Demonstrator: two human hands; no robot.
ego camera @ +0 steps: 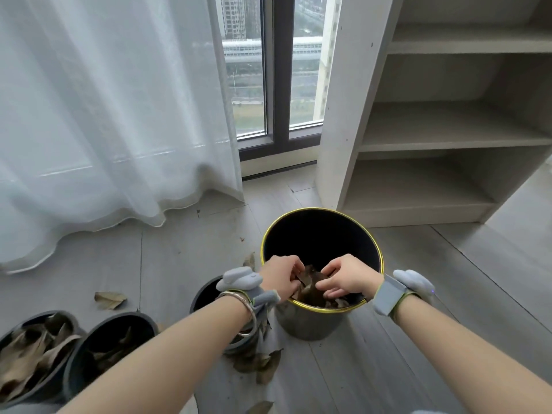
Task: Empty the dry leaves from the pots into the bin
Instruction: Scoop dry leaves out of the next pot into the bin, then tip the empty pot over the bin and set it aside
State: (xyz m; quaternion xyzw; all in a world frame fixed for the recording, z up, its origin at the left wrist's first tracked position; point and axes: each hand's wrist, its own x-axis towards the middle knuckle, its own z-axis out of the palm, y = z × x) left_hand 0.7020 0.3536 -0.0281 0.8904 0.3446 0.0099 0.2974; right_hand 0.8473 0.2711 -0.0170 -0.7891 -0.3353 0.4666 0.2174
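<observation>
A round metal bin (321,213) with a gold rim and black inside stands on the floor in front of me. My left hand (282,277) and my right hand (348,279) are together over its near edge, both closed on a bunch of dry brown leaves (312,286). Three dark pots stand to the left: one (206,294) just behind my left wrist, one (110,342) with a few leaves inside, and one (33,351) at the far left full of leaves.
Loose dry leaves lie on the grey floor: one (110,299) left of the pots, several (260,364) under my left forearm. A white curtain (104,115) hangs at the left, a window (280,73) behind, and an open shelf unit (448,130) at the right.
</observation>
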